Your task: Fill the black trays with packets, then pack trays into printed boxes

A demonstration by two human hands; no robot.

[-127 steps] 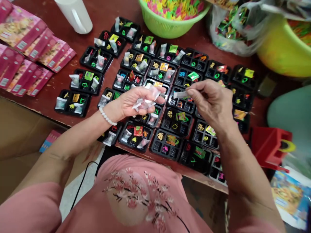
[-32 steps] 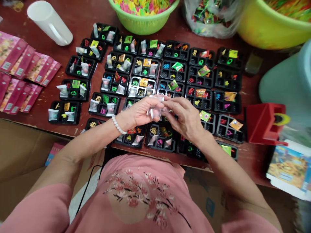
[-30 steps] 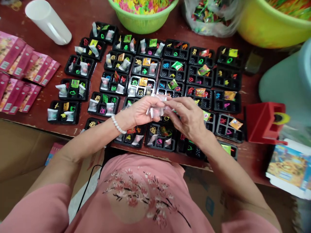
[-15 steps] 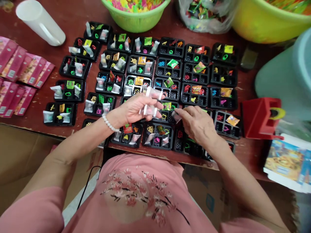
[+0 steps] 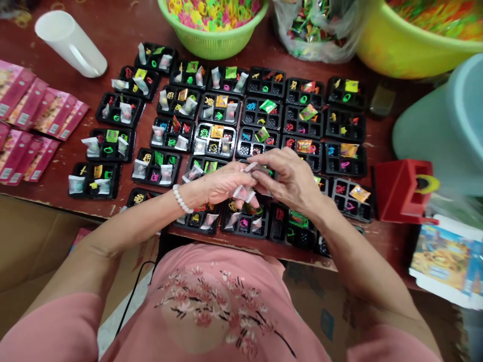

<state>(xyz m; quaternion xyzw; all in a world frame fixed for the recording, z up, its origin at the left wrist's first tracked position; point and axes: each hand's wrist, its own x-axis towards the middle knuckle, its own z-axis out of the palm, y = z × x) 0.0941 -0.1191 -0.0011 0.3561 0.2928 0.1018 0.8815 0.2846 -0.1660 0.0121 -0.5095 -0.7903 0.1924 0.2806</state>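
Several small black compartment trays (image 5: 342,125) lie in rows on the dark red table (image 5: 124,30), each with tiny coloured charms, and many with small clear packets. My left hand (image 5: 217,184), with a white bead bracelet, is curled round a bunch of small clear packets (image 5: 243,192) above the near trays. My right hand (image 5: 290,178) meets it from the right, with fingertips pinching one clear packet (image 5: 252,167) at the top of the bunch.
A green basket (image 5: 211,42) of coloured charms, a clear bag (image 5: 313,30) of wrapped pieces and a yellow-green tub (image 5: 400,48) stand at the back. A white cup (image 5: 70,42) lies far left beside pink packs (image 5: 33,110). A red box (image 5: 402,191) sits right.
Half a second ago my right hand was lower and apart from the left, over a near tray. It has come back to the bunch and pinches a packet there.
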